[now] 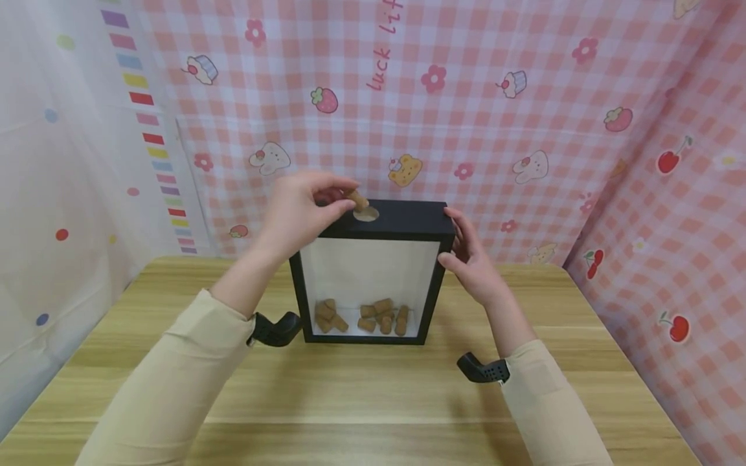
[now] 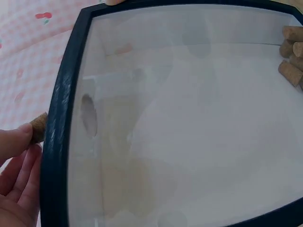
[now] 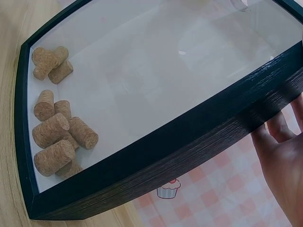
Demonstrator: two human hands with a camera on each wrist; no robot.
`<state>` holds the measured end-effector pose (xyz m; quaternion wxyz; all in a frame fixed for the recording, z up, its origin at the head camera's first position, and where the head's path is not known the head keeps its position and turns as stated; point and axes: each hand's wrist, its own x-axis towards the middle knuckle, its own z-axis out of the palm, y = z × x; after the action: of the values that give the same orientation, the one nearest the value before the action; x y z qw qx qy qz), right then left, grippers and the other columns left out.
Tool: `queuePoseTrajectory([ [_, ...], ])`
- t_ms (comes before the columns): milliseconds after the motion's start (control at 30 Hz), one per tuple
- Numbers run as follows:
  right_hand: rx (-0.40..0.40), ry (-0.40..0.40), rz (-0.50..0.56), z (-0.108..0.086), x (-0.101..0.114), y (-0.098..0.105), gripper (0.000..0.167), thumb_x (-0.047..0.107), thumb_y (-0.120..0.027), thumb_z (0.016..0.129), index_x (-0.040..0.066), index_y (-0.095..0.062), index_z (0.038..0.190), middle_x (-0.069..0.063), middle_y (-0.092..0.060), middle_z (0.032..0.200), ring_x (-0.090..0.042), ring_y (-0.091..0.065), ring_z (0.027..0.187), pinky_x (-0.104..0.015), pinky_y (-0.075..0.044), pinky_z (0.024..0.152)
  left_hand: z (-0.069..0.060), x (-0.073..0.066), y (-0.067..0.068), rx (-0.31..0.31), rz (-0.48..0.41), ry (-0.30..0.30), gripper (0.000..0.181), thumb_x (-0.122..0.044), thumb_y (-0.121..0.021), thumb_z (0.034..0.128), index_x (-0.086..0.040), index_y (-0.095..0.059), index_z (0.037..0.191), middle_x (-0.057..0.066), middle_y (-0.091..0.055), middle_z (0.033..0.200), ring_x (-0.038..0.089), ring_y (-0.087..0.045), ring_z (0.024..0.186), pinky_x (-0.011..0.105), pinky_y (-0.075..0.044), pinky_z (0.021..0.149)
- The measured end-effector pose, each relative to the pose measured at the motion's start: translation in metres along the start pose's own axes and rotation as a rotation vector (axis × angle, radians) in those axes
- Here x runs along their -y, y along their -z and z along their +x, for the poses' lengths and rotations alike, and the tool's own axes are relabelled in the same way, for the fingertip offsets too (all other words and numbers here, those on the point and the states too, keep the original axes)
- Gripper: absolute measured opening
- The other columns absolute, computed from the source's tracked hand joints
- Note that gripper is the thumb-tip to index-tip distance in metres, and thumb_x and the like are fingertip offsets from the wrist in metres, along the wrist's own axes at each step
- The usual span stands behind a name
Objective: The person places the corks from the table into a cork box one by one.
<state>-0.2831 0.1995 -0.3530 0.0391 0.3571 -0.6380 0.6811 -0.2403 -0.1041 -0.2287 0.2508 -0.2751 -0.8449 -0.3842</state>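
A black shadow box frame (image 1: pixel 402 223) with a clear front stands upright on the table. Its top has a round hole (image 1: pixel 366 214). Between thumb and fingers, my left hand (image 1: pixel 300 210) pinches a cork (image 1: pixel 359 200) at the edge of that hole; the left wrist view shows the same cork (image 2: pixel 39 127) beside the frame's top edge. My right hand (image 1: pixel 473 262) grips the box's upper right corner, thumb at the front and fingers along the side. Inside, several corks (image 1: pixel 381 314) lie in two groups at the bottom, also visible as loose corks (image 3: pixel 52 127) in the right wrist view.
The box stands on a light wood-grain table (image 1: pixel 350 401). Behind it hangs a pink checked cloth (image 1: pixel 466 129), with another checked cloth (image 1: pixel 670 226) at the right and a white dotted cloth (image 1: pixel 76 162) at the left. Black wrist mounts (image 1: pixel 276 329) sit on both sleeves.
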Motion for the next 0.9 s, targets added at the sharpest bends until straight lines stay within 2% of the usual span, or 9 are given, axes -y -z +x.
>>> queuePoseTrajectory([
  [100,0.006,0.01,0.01,0.0,0.0,0.0,0.069,0.029,-0.073,0.092,0.03,-0.035,0.15,-0.002,-0.036,0.152,-0.019,-0.042,0.13,-0.026,-0.045,0.098,0.004,-0.001,-0.005,0.029,0.065,-0.046,0.02,-0.003,-0.074,0.0887,-0.003,-0.076,0.109,0.009,-0.073,0.099,0.019,-0.066,0.084,0.031,-0.055,0.075],
  [200,0.013,0.026,0.012,0.001,-0.001,0.0,0.069,0.032,-0.073,0.091,0.03,-0.035,0.15,-0.001,-0.036,0.152,-0.018,-0.042,0.131,-0.025,-0.045,0.098,0.006,-0.002,-0.009,0.075,0.102,-0.058,0.024,-0.004,-0.074,0.0891,-0.004,-0.075,0.113,0.01,-0.072,0.102,0.019,-0.066,0.085,0.031,-0.056,0.076],
  [333,0.014,0.036,0.009,0.001,0.0,-0.001,0.07,0.034,-0.073,0.091,0.03,-0.035,0.15,-0.001,-0.037,0.152,-0.017,-0.041,0.131,-0.025,-0.043,0.099,0.005,-0.002,-0.01,0.095,0.101,-0.07,0.037,-0.01,-0.076,0.0889,-0.007,-0.07,0.125,0.009,-0.07,0.102,0.019,-0.064,0.086,0.032,-0.054,0.079],
  [433,0.013,0.035,0.012,0.001,0.001,-0.001,0.071,0.034,-0.073,0.091,0.029,-0.035,0.15,-0.002,-0.037,0.151,-0.018,-0.041,0.131,-0.025,-0.043,0.099,0.001,0.0,-0.008,0.068,0.057,-0.088,0.043,-0.011,-0.077,0.0885,-0.006,-0.067,0.13,0.01,-0.069,0.109,0.02,-0.063,0.09,0.034,-0.053,0.084],
  [567,0.013,0.033,0.014,0.0,0.001,-0.001,0.071,0.035,-0.073,0.091,0.03,-0.035,0.15,-0.002,-0.035,0.153,-0.018,-0.04,0.132,-0.025,-0.043,0.099,-0.009,0.005,-0.001,0.018,-0.005,-0.098,0.04,-0.008,-0.076,0.0887,-0.006,-0.068,0.128,0.01,-0.069,0.117,0.02,-0.065,0.095,0.036,-0.053,0.088],
  [700,0.016,0.031,0.012,0.0,-0.001,-0.001,0.07,0.032,-0.071,0.093,0.029,-0.034,0.151,-0.002,-0.034,0.154,-0.018,-0.038,0.135,-0.026,-0.042,0.1,-0.026,0.01,0.011,-0.069,-0.032,-0.091,0.038,-0.007,-0.077,0.0873,-0.008,-0.07,0.124,0.006,-0.07,0.117,0.017,-0.066,0.098,0.034,-0.051,0.09],
  [833,0.009,0.03,0.001,-0.001,-0.001,-0.001,0.071,0.033,-0.071,0.093,0.028,-0.032,0.152,-0.003,-0.032,0.155,-0.018,-0.035,0.137,-0.025,-0.04,0.103,-0.046,0.018,0.027,-0.152,-0.067,-0.088,0.034,-0.001,-0.077,0.0856,-0.005,-0.072,0.119,0.005,-0.071,0.114,0.015,-0.064,0.096,0.029,-0.05,0.086],
  [900,0.002,0.027,-0.007,-0.002,-0.001,-0.001,0.073,0.034,-0.071,0.092,0.027,-0.031,0.153,-0.004,-0.03,0.157,-0.018,-0.034,0.138,-0.025,-0.039,0.104,-0.056,0.022,0.035,-0.185,-0.056,-0.079,0.034,0.001,-0.076,0.0851,-0.004,-0.073,0.118,0.005,-0.072,0.111,0.012,-0.063,0.096,0.024,-0.048,0.081],
])
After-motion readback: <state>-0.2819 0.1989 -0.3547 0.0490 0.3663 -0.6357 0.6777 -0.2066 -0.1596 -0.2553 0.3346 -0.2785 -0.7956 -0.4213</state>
